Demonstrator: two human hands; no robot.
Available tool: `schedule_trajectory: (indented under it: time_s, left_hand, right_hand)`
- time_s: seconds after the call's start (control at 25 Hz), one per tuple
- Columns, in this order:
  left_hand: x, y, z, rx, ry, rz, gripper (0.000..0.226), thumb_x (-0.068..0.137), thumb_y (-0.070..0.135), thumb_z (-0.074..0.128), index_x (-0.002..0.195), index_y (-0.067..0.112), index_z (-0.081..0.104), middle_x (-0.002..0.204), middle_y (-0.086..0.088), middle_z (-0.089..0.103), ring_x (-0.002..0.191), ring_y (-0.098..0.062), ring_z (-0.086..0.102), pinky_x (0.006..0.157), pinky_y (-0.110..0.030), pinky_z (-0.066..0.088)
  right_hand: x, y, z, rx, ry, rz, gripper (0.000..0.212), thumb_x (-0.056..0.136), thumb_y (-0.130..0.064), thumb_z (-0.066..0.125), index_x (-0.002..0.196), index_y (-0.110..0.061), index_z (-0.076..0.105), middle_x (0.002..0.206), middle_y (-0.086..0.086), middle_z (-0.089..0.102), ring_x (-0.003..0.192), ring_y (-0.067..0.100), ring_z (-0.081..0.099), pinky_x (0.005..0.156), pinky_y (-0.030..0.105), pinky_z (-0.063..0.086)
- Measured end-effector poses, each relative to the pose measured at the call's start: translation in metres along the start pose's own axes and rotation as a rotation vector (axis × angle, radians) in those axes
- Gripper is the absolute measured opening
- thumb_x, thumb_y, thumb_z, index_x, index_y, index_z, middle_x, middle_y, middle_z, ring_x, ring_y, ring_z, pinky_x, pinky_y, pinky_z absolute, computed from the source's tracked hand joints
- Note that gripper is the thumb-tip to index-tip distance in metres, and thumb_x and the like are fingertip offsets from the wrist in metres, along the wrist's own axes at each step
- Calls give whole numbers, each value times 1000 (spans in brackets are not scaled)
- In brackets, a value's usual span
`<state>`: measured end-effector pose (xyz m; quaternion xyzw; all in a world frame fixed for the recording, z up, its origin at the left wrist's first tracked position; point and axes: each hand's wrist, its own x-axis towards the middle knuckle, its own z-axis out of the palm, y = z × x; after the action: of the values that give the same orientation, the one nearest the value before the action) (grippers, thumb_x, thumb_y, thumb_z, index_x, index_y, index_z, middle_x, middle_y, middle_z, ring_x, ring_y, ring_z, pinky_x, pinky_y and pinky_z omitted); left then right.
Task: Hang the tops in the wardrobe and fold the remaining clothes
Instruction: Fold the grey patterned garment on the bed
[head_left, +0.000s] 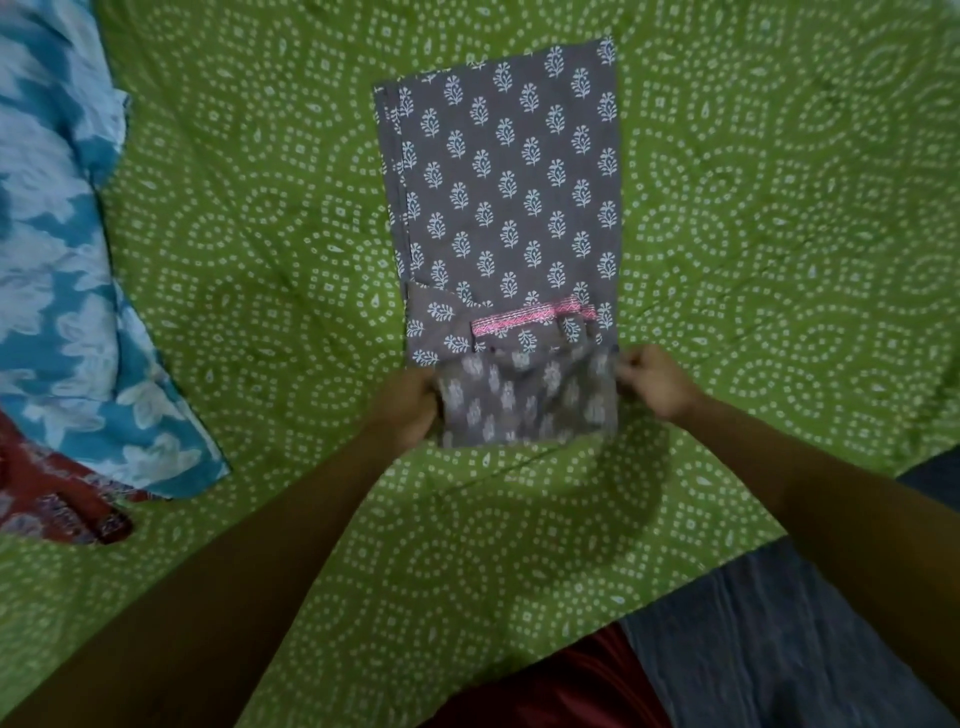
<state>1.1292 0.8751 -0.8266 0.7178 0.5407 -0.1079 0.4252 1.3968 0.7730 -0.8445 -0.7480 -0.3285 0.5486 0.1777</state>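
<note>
At the far left, a blue and white patterned garment (67, 291) is spread over the edge of a green bedsheet (249, 218) printed with white dotted rings, and a red patterned garment (57, 504) lies just below it, partly tucked under its lower edge. In the middle of the bedsheet, a grey garment (509, 208) printed with white leaf sprigs is laid flat in a long folded strip, with a pink embroidered band (530, 317) seen across its near portion. The near end of the strip is turned up so that the paler underside faces the camera. This raised flap is gripped at its left edge by the left hand (410, 410) and pinched at its upper right corner by the right hand (654, 379), the two hands being held apart at the flap's width. At the lower right, dark grey-blue cloth (769, 644) and a dark red cloth (571, 686) are seen beyond the sheet's near edge.
</note>
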Motion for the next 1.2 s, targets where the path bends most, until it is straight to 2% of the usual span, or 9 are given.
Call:
schedule_trajectory:
  time_s: [0.16,0.24,0.36,0.44,0.6,0.72,0.96,1.08,1.2]
  left_hand:
    - [48,19,-29,-789,-149,-350,87,75,84,40,118,12,65,114,-12,68,101,-26,66,92,-38,52]
    - [51,20,-27,-927,-176,-364,69,83,73,43,116,15,64,106,-7,71,89,-17,70,77,-30,57]
    - [43,0,-16,-488,-123,-283,72,77,59,68,111,-4,64,97,-15,67,86,-22,65,82,-31,52]
    - [25,-18,-7,-489,-66,-224,62,77,56,71,98,-3,69,77,-11,66,73,-17,63,73,-27,50]
    - [-32,-58,11,-449,-142,-312,62,81,58,64,84,-4,71,85,-17,72,77,-22,68,81,-39,52]
    - [-65,-70,21,-453,-124,-303,56,74,59,65,64,4,57,63,-10,56,59,-18,53,59,-28,40]
    - [-20,-29,-1,-423,73,-217,26,85,41,67,79,17,73,69,4,69,61,0,61,62,-15,45]
    - [5,-21,-4,-370,209,-91,23,86,29,68,80,7,69,67,-7,62,60,-13,54,55,-18,39]
    - [18,-24,-4,-482,251,-82,16,83,23,72,86,9,65,73,-3,62,66,-15,53,64,-28,44]
  right_hand:
    - [38,-38,-7,686,-151,237,37,86,-47,53,98,-14,66,88,1,74,76,11,70,66,22,57]
    - [41,-36,-6,683,-140,243,34,91,-43,54,104,-14,66,93,-1,74,81,14,71,73,26,58]
    - [25,-6,5,496,119,184,32,82,-36,71,97,-8,69,93,6,73,78,17,69,74,32,55]
    - [1,12,18,484,247,101,23,85,-27,70,86,-6,64,78,1,71,70,12,64,68,30,52]
    - [-65,21,58,387,216,164,29,92,-25,61,67,-11,55,60,-5,60,58,10,53,58,23,43]
    - [-92,29,81,354,225,235,24,88,-26,67,71,-15,54,62,-5,59,64,13,55,62,27,44]
    - [-50,3,70,329,439,94,33,75,-46,76,84,-22,54,78,-2,62,69,10,56,69,25,48]
    - [-14,-3,59,244,482,49,24,80,-34,73,77,-20,54,76,1,64,70,16,57,70,37,49]
    - [0,-8,51,168,482,39,20,85,-26,69,79,-16,53,76,2,61,71,19,55,64,29,40]
